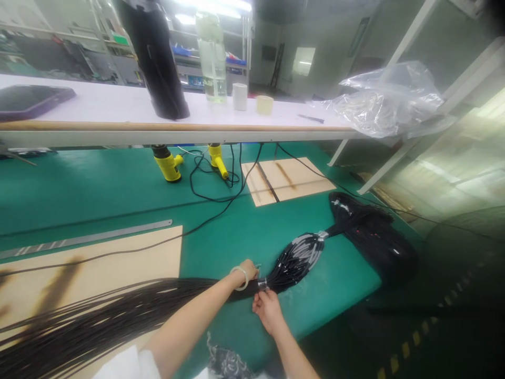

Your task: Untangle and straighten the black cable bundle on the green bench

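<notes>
Pinching the clear band (262, 284) around the black bundle (288, 267), the right hand (269, 308) lies opposite the left hand (249, 269), whose grip is unclear.

Person, two bare hands, no gloves that I can see. Left arm: loose white sleeve (126, 366), plain cloth, bare forearm below it. Left wrist has a pale, smooth round bangle (246, 279), thick, one piece by the look of it. Right forearm and wrist bare as far as I can see. Low between the arms, a grey patch (225, 363) with curly, stringy texture; can't tell if it's clothing.
</notes>
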Tool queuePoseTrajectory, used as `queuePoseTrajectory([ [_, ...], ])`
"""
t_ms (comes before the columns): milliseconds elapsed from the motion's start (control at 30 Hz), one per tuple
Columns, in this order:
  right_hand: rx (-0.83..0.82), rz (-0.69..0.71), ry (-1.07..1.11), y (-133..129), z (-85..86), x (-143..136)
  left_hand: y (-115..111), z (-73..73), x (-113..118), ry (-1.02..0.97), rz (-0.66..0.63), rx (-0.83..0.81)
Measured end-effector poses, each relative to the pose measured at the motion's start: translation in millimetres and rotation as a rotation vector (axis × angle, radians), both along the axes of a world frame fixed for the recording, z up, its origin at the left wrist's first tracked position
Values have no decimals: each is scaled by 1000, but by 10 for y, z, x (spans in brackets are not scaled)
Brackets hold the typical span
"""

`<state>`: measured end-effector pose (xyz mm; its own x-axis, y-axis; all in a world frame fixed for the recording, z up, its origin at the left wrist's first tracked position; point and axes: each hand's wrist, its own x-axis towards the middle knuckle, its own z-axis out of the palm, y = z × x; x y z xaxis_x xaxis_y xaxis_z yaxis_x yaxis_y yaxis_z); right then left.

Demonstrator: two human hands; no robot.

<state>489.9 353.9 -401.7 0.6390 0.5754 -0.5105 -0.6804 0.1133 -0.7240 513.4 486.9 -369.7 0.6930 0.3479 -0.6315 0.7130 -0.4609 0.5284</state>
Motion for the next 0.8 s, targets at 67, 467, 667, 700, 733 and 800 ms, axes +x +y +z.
queuePoseTrajectory([
  [67, -64, 37, -54, -46, -16, 18, 0, 1, -15, 23, -1, 28],
  [467, -213, 502, -233, -741, 508, -137, -18, -41, -217, -222, 37, -116],
  [667, -51, 403, -425, -622, 897, -132, -42, 144, -354, -359, 25, -285],
  [700, -19, 390, -416, -582, 928, -105, -38, 216, -380, -386, 20, -303],
  [733, 14, 381, -382, -541, 949, -77, -33, 296, -406, -413, 9, -315],
  [800, 87, 382, -307, -465, 972, -19, -17, 466, -458, -464, -22, -367],
])
